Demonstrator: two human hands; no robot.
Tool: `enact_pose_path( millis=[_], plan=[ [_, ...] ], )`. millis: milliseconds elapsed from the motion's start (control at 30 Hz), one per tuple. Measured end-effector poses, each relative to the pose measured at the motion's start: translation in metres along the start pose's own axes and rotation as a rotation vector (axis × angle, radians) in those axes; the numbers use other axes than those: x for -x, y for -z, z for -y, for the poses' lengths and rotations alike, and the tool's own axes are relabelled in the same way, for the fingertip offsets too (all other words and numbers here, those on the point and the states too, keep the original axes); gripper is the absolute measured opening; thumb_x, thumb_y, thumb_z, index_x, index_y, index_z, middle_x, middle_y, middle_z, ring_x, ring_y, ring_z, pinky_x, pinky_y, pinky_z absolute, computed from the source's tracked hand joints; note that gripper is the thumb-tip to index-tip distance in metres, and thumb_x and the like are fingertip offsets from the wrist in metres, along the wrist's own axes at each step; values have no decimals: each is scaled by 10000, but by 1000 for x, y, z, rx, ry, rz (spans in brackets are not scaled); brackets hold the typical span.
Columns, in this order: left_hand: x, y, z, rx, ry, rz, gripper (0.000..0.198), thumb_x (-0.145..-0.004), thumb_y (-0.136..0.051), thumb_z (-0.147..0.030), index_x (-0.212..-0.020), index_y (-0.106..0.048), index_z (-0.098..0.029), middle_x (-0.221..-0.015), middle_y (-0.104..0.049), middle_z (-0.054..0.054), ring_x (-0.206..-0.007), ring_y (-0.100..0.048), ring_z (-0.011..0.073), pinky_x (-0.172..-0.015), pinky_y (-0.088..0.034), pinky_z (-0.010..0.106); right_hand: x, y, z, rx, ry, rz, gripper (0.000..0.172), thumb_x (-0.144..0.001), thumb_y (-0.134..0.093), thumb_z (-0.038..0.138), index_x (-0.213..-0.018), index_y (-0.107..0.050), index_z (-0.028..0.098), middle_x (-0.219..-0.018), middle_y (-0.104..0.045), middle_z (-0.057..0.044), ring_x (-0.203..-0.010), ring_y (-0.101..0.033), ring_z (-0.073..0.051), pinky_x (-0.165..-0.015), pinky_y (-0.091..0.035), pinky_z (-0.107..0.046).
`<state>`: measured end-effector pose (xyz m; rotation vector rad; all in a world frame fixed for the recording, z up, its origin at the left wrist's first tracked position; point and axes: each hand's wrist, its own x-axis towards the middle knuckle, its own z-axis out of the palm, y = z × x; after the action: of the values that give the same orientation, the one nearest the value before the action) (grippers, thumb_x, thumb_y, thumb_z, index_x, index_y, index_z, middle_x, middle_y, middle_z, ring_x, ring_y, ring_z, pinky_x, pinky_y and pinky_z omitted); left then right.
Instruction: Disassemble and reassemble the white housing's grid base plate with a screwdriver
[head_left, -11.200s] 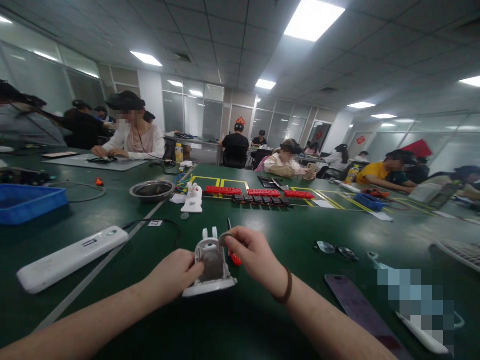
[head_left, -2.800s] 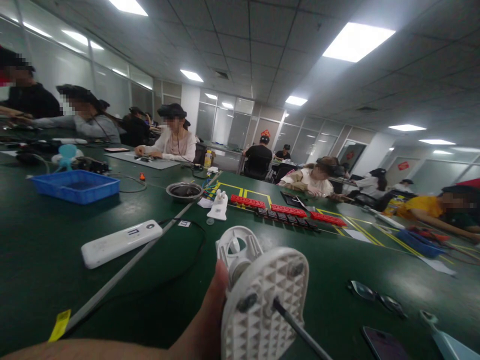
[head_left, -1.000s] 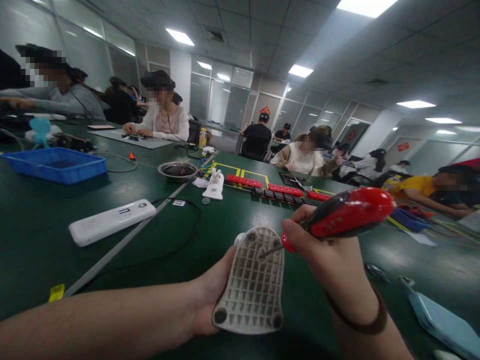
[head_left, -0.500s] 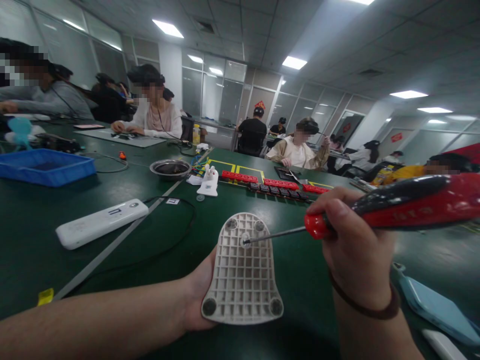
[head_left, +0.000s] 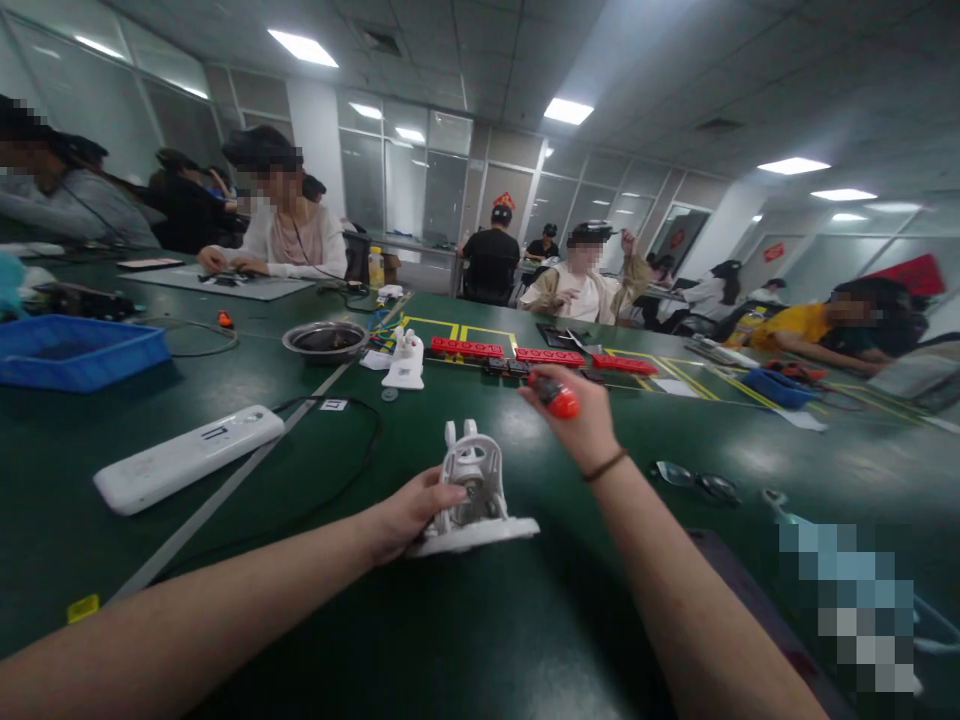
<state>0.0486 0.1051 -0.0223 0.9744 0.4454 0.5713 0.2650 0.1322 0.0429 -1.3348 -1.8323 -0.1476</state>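
My left hand (head_left: 421, 508) grips a white plastic part (head_left: 476, 533) by its side, thumb over the inner face. The part has a flat base at the bottom and an arched frame with two prongs rising from it. To the right and higher up, my right hand (head_left: 581, 415) is closed around a red and black screwdriver (head_left: 556, 394), whose red handle end faces me. Its shaft is hidden. The screwdriver and the white part are apart.
A long white device (head_left: 187, 458) and a blue tray (head_left: 79, 350) lie left. Behind are a metal bowl (head_left: 325, 338), a small white part (head_left: 405, 362) and red strips (head_left: 466, 347). Glasses (head_left: 696, 481) rest right. Several people sit around.
The white part has turned from its ribbed underside to its arched side. My right hand has moved left and away from me, and the screwdriver has swung off the part to point forward.
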Motion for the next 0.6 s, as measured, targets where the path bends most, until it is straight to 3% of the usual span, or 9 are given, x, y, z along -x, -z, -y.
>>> enact_pose_path(
  millis=[100, 200, 367, 600],
  plan=[
    [-1, 3, 0, -183, -38, 104, 585, -538, -718, -322, -1039, -484, -129, -985, -594, 106, -890, -564, 243, -819, -391, 407, 19, -48, -21, 121, 90, 293, 259, -741, -607, 211, -999, -580, 207, -804, -612, -47, -710, -563, -171, -630, -408, -240],
    [1, -1, -4, -332, -1, 189, 556, -566, -698, -242, -1054, -453, -142, -1006, -574, 100, -913, -554, 241, -813, -403, 412, 32, -71, -28, 228, 139, 486, 332, -738, -565, 143, -1057, -552, 232, -807, -599, -47, -718, -559, -182, -627, -393, -238],
    [5, -11, -12, -628, 5, 199, 514, -573, -633, -83, -1050, -459, -162, -1052, -525, 71, -994, -509, 231, -868, -383, 405, 36, -72, -25, 345, 183, 631, 324, -819, -464, 176, -1136, -481, 243, -905, -571, -65, -806, -539, -189, -677, -385, -253],
    [6, -7, -10, -802, -82, 220, 625, -527, -654, -73, -1094, -416, -183, -1121, -470, 80, -1058, -464, 243, -919, -335, 420, 34, -71, -17, 385, 221, 707, 351, -836, -436, 154, -1158, -481, 287, -878, -581, -53, -810, -544, -195, -659, -400, -258]
  ],
)
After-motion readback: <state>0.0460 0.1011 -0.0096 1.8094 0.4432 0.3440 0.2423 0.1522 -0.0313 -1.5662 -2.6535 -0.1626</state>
